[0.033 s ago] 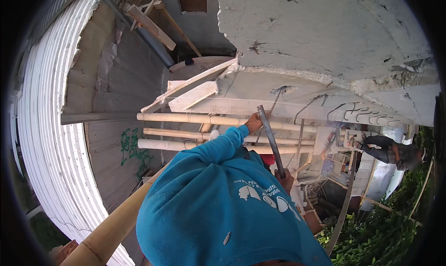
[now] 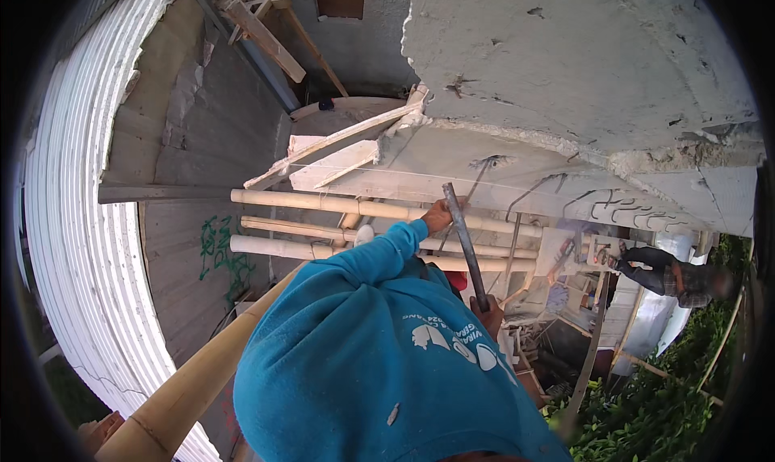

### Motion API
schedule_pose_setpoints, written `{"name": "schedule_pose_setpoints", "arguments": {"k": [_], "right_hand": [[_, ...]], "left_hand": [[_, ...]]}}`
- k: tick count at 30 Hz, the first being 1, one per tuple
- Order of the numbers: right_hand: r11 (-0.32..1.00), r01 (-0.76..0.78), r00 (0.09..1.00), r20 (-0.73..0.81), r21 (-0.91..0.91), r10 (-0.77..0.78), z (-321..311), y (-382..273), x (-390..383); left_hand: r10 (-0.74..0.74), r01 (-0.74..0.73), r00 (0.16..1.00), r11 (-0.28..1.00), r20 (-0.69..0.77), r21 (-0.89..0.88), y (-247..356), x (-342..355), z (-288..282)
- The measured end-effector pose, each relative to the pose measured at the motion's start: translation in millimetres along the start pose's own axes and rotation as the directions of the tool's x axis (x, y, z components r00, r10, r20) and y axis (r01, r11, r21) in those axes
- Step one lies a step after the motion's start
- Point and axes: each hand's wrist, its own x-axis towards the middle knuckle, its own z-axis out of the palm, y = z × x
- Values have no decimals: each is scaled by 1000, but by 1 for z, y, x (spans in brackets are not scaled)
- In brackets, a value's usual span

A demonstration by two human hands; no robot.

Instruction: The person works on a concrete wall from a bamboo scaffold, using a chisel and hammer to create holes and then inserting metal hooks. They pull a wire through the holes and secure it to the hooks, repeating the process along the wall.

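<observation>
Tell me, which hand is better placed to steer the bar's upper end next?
Probably the left hand: it holds the bar near its upper end in view, while the right hand is at the lower end.

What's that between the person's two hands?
In the head view, a dark grey bar slants between the left hand and the right hand, with pale bamboo poles behind it.

Two hands (image 2: 437, 216); one dark metal bar (image 2: 466, 244); three parallel bamboo poles (image 2: 387, 211); one thick diagonal bamboo pole (image 2: 184, 388); one teal sweatshirt (image 2: 347, 365); one co-worker (image 2: 680, 283) in checked shirt
</observation>
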Motion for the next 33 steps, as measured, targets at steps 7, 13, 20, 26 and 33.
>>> {"name": "schedule_pose_setpoints", "arguments": {"k": [7, 13, 20, 26, 33], "right_hand": [[997, 43, 979, 198, 57, -54, -31, -73, 50], [997, -32, 952, 305, 70, 9, -64, -82, 61], [998, -5, 918, 395, -59, 28, -86, -115, 106], [986, 159, 883, 453, -40, -124, -64, -143, 165], [938, 317, 844, 493, -137, -213, -33, -122, 190]], "left_hand": [[59, -55, 998, 987, 18, -152, -5, 0, -7], [51, -16, 991, 962, 121, -274, 14, -15, -5], [92, -62, 991, 957, 95, -285, 15, -18, -2], [126, -93, 979, 976, 163, -195, 12, -20, -6], [126, -128, 988, 992, 94, 18, 39, -41, 4]]}}
